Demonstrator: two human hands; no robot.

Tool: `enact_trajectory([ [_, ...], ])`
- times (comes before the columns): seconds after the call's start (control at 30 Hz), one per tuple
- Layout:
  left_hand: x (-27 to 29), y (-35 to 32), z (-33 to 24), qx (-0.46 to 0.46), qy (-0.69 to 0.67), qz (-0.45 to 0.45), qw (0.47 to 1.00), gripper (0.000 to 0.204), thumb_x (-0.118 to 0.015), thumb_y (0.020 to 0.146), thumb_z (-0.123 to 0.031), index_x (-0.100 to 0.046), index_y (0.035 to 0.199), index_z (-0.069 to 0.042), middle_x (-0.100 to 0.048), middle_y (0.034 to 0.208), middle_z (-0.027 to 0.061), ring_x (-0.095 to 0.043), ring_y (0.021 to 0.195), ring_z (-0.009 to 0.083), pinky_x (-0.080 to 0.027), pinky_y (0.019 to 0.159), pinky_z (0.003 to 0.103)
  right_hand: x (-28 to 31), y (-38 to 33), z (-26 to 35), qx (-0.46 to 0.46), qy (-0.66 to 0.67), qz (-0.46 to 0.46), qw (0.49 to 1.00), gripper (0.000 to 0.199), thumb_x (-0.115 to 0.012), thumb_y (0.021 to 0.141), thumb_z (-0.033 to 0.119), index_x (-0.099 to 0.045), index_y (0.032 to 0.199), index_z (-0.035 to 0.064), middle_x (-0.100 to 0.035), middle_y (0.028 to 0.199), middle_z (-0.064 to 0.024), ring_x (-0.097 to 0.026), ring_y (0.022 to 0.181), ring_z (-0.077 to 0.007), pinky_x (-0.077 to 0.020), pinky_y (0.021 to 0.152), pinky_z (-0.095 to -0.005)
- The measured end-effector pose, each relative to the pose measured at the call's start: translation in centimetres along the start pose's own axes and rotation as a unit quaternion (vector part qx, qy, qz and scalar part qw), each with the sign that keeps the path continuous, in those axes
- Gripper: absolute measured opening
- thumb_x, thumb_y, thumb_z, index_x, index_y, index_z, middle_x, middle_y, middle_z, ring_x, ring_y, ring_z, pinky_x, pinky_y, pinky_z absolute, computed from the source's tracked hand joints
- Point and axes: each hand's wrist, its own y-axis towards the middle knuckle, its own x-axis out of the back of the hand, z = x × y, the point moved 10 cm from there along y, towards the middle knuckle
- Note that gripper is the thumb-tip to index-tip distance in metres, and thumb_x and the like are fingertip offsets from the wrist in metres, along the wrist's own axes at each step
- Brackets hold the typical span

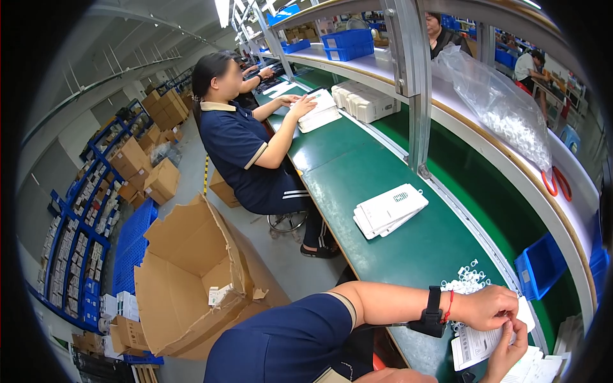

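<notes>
My left hand (488,307) and my right hand (507,348) meet over a white printed paper sheet (476,345) at the lower right of the green work table (415,249). Both hands pinch something small at the sheet's top edge; what it is stays hidden between the fingers. A black strap and a red cord sit on my left wrist. A pile of small white plastic clips (466,279) lies just beyond my left hand. More white sheets (536,369) lie under my right hand.
A stack of flat white devices (388,209) lies mid-table. A seated co-worker (246,143) handles a white device (317,110) further along. An open cardboard box (191,274) stands on the floor to my left. A blue bin (541,265) and a clear bag of white parts (504,115) are at the right.
</notes>
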Motion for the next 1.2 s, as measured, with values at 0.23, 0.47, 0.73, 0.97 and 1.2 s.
enact_trajectory([
  [0.23,0.1,0.0,-0.2,-0.015,0.036,0.003,0.999,0.013,-0.067,0.073,-0.013,-0.061,0.077,-0.003,-0.055,0.082,0.0088,-0.056,0.078,0.0275,-0.045,0.064,0.037,-0.1,0.1,0.3,0.089,0.065,-0.029,0.994,0.014,-0.054,0.092,0.009,-0.056,0.085,-0.0031,-0.057,0.076,-0.0058,-0.05,0.074,-0.011,-0.0418,0.07,-0.025],
  [0.47,-0.4,0.1,0.8,0.025,0.035,0.031,0.999,0.017,-0.071,0.072,-0.017,-0.062,0.076,-0.003,-0.057,0.08,0.0092,-0.057,0.075,0.0275,-0.045,0.064,0.037,0.2,0.1,1.1,0.107,0.043,-0.024,0.993,0.015,-0.051,0.094,0.009,-0.053,0.084,-0.0025,-0.055,0.076,-0.0058,-0.049,0.072,-0.0116,-0.041,0.068,-0.0248],
  [0.73,-0.8,0.0,1.7,0.069,0.002,0.042,0.997,0.014,-0.071,0.071,-0.012,-0.06,0.073,-0.002,-0.058,0.069,0.0095,-0.058,0.065,0.0256,-0.044,0.057,0.035,0.3,0.4,0.7,0.086,0.039,-0.017,0.995,0.017,-0.052,0.093,0.01,-0.054,0.082,-0.0025,-0.055,0.074,-0.0055,-0.049,0.072,-0.0121,-0.0401,0.069,-0.0248],
  [0.97,-0.4,-0.3,2.2,0.095,-0.03,0.023,0.995,0.009,-0.067,0.072,-0.006,-0.06,0.073,-0.001,-0.057,0.068,0.0105,-0.058,0.061,0.0224,-0.045,0.054,0.032,0.7,-0.4,4.2,0.165,0.056,-0.098,0.98,0.034,-0.046,0.092,0.004,-0.047,0.126,-0.0031,-0.051,0.123,-0.0147,-0.054,0.106,-0.0196,-0.0431,0.089,-0.0311],
  [1.2,-0.7,0.0,2.1,0.118,-0.059,-0.002,0.991,0.009,-0.065,0.071,-0.005,-0.059,0.068,0.001,-0.056,0.065,0.0111,-0.058,0.061,0.021,-0.044,0.052,0.032,1.5,0.0,-3.8,-0.022,0.28,-0.038,0.959,0.029,-0.052,0.093,0.005,-0.052,0.12,-0.0034,-0.06,0.112,-0.015,-0.058,0.096,-0.0155,-0.046,0.084,-0.0272],
])
